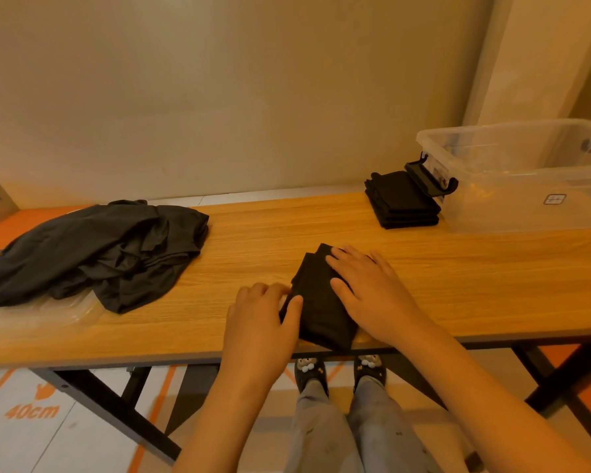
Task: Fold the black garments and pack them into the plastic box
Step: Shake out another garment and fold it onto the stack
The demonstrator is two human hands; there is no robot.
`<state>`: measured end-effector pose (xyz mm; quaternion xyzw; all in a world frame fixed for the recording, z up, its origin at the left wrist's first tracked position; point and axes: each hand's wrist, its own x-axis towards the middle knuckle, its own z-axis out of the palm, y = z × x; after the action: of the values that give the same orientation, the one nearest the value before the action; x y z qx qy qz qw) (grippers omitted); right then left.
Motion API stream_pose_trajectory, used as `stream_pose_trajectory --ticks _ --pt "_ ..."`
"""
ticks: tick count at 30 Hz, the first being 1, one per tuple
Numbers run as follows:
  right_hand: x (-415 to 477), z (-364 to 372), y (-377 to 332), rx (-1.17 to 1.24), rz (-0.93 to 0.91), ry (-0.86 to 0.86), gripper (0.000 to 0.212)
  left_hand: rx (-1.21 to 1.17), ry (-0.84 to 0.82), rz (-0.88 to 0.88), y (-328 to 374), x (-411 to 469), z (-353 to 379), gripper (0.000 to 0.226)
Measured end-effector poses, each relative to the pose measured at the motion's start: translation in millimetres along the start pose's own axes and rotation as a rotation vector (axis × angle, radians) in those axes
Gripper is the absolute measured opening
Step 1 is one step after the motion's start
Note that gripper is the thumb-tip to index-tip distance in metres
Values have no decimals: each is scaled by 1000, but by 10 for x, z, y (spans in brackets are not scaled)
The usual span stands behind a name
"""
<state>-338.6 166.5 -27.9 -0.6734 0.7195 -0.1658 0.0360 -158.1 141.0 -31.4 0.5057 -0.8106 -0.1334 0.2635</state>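
Centrally, soft rectangular black garment (321, 302).

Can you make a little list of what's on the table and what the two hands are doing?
Being folded: small folded black garment, near wooden table front edge
Right hand: lies flat on it
Left hand: grips its left edge
Finished: stack of folded black garments beside the clear plastic box
Waiting: crumpled heap of black garments, table's left end
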Motion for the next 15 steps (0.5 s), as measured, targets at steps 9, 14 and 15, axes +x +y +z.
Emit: stream_pose_trajectory --ticks 9,14,15 --pt "91 186 -14 -9 -37 -37 52 92 -281 227 -85 175 302 54" --pt "21 206 -39 57 57 130 50 124 -275 218 -64 177 300 54" --pt "25 205 -42 53 58 126 50 128 -279 216 -64 174 301 54"
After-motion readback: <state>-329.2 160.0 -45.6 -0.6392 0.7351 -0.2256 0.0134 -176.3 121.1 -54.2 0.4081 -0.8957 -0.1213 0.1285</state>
